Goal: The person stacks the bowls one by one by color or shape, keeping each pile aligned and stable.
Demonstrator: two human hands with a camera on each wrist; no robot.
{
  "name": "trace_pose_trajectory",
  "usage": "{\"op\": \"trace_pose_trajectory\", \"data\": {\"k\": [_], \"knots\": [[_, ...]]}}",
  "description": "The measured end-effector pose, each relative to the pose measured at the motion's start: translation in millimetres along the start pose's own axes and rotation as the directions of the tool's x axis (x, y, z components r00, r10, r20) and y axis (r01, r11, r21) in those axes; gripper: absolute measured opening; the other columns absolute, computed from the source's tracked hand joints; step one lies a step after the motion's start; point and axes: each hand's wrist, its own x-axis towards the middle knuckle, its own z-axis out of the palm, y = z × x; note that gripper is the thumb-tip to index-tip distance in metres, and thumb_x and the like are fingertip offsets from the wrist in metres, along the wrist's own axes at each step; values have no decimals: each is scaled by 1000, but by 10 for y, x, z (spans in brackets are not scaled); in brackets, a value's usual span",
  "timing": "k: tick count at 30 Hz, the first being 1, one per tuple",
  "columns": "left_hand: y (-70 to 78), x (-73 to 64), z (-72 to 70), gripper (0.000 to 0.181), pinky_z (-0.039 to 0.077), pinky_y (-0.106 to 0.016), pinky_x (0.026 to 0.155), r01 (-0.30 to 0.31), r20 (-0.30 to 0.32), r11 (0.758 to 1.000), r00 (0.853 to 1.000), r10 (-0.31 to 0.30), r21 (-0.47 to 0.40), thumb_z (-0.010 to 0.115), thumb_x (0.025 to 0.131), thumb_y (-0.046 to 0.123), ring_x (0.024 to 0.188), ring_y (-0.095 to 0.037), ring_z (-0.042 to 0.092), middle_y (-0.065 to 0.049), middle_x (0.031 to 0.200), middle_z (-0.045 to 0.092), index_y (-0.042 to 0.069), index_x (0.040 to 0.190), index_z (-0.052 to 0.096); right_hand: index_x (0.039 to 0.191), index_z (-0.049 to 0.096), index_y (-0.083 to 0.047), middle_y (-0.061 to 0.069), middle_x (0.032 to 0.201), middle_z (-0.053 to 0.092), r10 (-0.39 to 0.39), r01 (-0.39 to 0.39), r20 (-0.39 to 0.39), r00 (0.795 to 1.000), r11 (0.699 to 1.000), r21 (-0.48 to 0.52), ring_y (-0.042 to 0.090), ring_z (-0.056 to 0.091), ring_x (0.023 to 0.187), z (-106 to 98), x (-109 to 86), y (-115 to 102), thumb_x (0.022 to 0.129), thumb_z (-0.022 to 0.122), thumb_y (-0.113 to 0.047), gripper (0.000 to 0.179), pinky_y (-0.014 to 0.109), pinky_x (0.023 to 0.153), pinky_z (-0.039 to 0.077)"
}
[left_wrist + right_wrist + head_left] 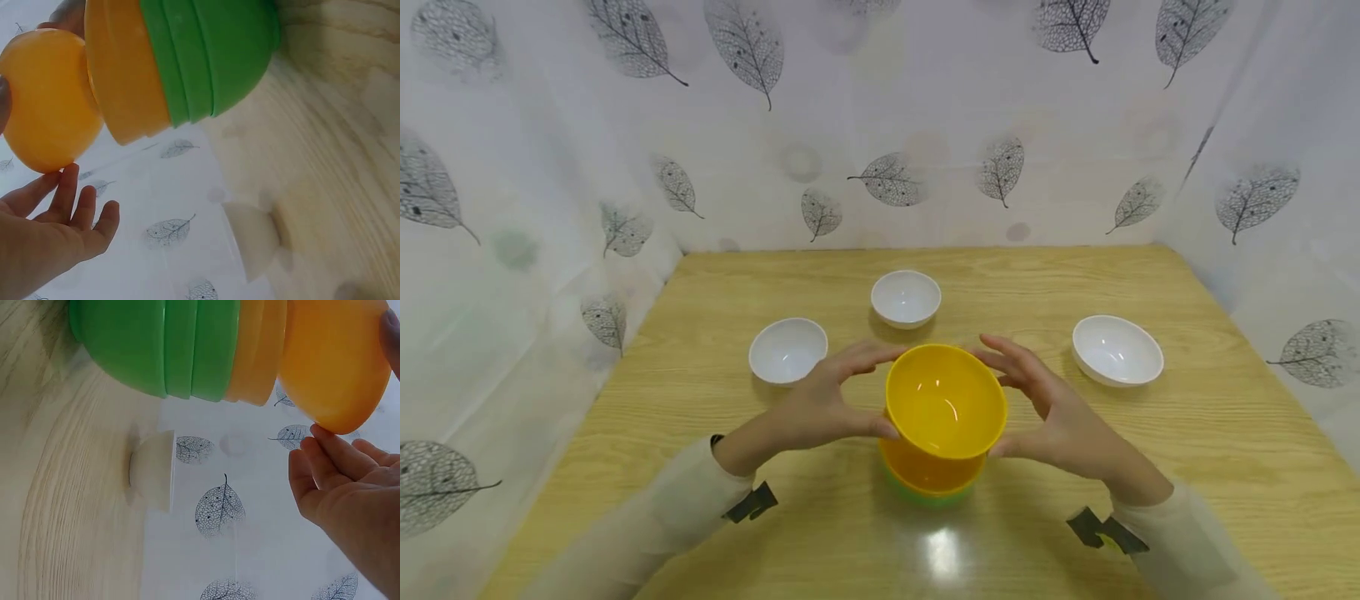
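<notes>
Both hands hold a yellow bowl over a stack of bowls, its open side tipped toward the head camera. My left hand grips the left side with thumb and fingertips. On the opposite side, my right hand grips it the same way. The stack beneath has yellow bowls on top and green bowls below. In both wrist views the held bowl sits tilted right at the stack's top rim. From the head view, it hides much of the stack.
Three white bowls stand on the wooden table: a left one, one at the back middle and one at the right. A leaf-patterned curtain encloses the back and sides.
</notes>
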Motion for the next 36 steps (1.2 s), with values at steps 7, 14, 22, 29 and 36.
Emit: {"op": "trace_pose_trajectory", "data": {"k": [7, 14, 22, 29, 36], "knots": [[-154, -141, 121, 81, 39, -39, 108, -26, -6, 999, 1000, 27, 44, 88, 65, 28, 127, -12, 46, 7, 136, 53, 16, 136, 52, 154, 15, -24, 5, 147, 44, 73, -69, 12, 997, 981, -180, 16, 47, 124, 115, -84, 62, 64, 89, -15, 116, 48, 102, 39], [-244, -234, 188, 82, 40, -40, 107, -22, -6, 998, 1000, 23, 59, 88, 65, 30, 127, -15, 46, 5, 137, 50, 14, 137, 52, 153, 17, -19, 6, 145, 47, 27, -13, 39, 999, 950, -311, 25, 52, 122, 191, -99, 122, 62, 88, -32, 116, 53, 96, 45], [-263, -262, 209, 82, 42, -42, 105, 5, 6, 998, 1000, -6, 69, 88, 65, 29, 126, -20, 48, -1, 137, 51, 11, 137, 52, 153, 18, -17, 4, 146, 46, 13, 4, 53, 999, 949, -315, 25, 53, 121, 235, -117, 124, 62, 88, -30, 115, 56, 94, 45], [-257, -245, 211, 81, 42, -41, 106, 4, 14, 998, 1000, -4, 63, 87, 66, 30, 126, -19, 49, 0, 137, 52, 10, 137, 53, 153, 20, -17, 6, 147, 45, 26, -9, 49, 998, 950, -313, 26, 53, 122, 229, -139, 140, 63, 87, -29, 112, 57, 94, 46], [-263, -255, 222, 82, 42, -44, 105, 14, 23, 999, 1000, -15, 47, 86, 68, 29, 127, -20, 48, -2, 138, 52, 9, 138, 50, 152, 23, -11, 7, 149, 42, -1, 18, 58, 998, 955, -295, 21, 48, 128, 232, -146, 142, 65, 86, -29, 109, 43, 97, 47]]}}
